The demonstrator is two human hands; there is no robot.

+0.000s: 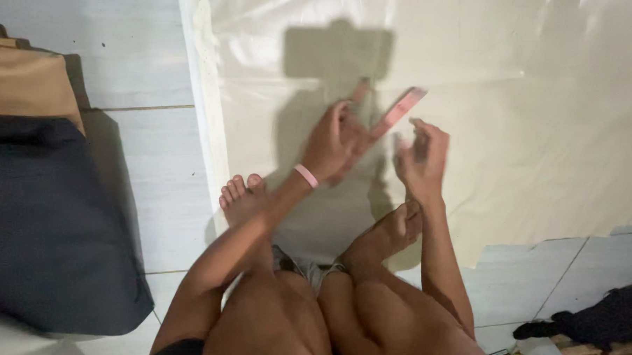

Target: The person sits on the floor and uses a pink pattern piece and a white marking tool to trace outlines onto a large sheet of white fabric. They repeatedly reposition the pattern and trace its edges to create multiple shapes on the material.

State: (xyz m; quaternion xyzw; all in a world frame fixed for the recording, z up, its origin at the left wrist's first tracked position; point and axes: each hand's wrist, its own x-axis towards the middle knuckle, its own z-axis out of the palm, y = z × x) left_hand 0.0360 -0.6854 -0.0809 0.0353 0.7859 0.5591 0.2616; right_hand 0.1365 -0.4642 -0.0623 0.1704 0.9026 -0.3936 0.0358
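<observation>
Taking the cream fabric sheet [514, 121] as your landmark: far off its left edge, a dark cushion [48, 224] with a tan one [25, 83] above it lies on the pale tiled floor [141, 164]. The sheet's left edge, folded into a narrow hem-like strip, runs down beside your bare left foot [242, 199], which rests at that border.

On the sheet, near its lower left part, your left hand [335, 140], with a pink band [305, 176] at the wrist, presses down on the cloth, fingers spread, and pins one end of a pink measuring tape [397, 112]. The tape runs up and right from that hand, lying flat on the fabric. Just right of it, your right hand [423, 157] hovers over the cloth, blurred; the fingers look loosely curled and I cannot tell whether they pinch anything. Your right foot [391, 232] sits below it, on the sheet's lower margin.

As for progress, I'd judge the cloth is already laid out and the tape placed, so measuring is under way; no marks or cuts show near the tape, so marking looks not yet done.

Off the sheet's lower right corner, a dark garment [605, 320] lies on the tiles.
</observation>
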